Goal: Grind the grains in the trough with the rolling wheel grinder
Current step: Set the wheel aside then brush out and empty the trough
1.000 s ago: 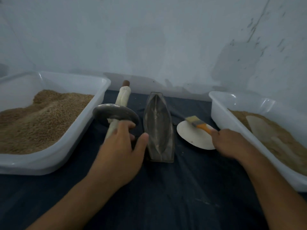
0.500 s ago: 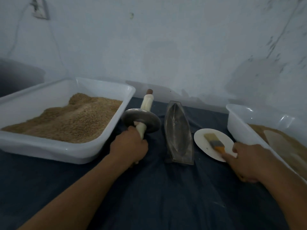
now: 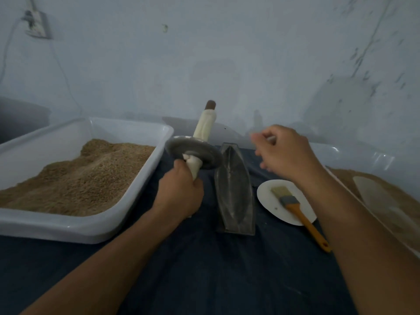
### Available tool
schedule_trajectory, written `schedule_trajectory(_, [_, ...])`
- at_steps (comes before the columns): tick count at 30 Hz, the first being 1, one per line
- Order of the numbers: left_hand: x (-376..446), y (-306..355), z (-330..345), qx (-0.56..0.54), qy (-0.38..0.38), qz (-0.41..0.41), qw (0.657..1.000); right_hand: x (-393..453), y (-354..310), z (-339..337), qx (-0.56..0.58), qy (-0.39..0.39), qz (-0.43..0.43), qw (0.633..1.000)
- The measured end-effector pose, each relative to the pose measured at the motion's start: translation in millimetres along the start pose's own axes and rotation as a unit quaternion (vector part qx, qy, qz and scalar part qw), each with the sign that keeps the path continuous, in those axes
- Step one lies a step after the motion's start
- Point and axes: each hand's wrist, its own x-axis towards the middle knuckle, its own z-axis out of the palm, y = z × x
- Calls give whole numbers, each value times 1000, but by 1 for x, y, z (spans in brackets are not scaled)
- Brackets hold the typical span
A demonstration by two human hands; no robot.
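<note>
Head view: left hand [image 3: 179,196] grips the grinder [image 3: 194,153] at trough's [image 3: 235,192] nine o'clock; right hand [image 3: 281,153], loosely curled, empty; one-handed wheel may tip.

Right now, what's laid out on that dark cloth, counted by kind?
White tubs of grain: 2, a left tub and a right tub.
Metal trough: 1.
Wheel grinder, gripped by the left hand: 1.
White plate: 1.
Brush on the plate: 1.
Total: 6.
</note>
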Motion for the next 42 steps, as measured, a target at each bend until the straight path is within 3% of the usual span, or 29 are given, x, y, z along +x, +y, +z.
schedule_trajectory(4, [18,19,-17,41,25,75,996,28,-11,8,201,-11,77,977])
schedule_trajectory(9, [35,32,-40,194,46,210,957,40,10,17,518,-30,146,842])
schedule_trajectory(15, [45,33,-11,247,22,224,943,18,56,47,579,108,248,769])
schedule_trajectory(18, [50,28,6,253,33,219,942,9,67,62,594,127,287,741])
schedule_trajectory(22, [54,19,19,264,44,229,936,6,77,70,598,120,324,723])
schedule_trajectory(27, [54,10,26,266,78,237,931,4,81,76,595,124,330,722])
schedule_trajectory(42, [54,-1,43,245,82,258,931,2,89,78,584,101,383,708])
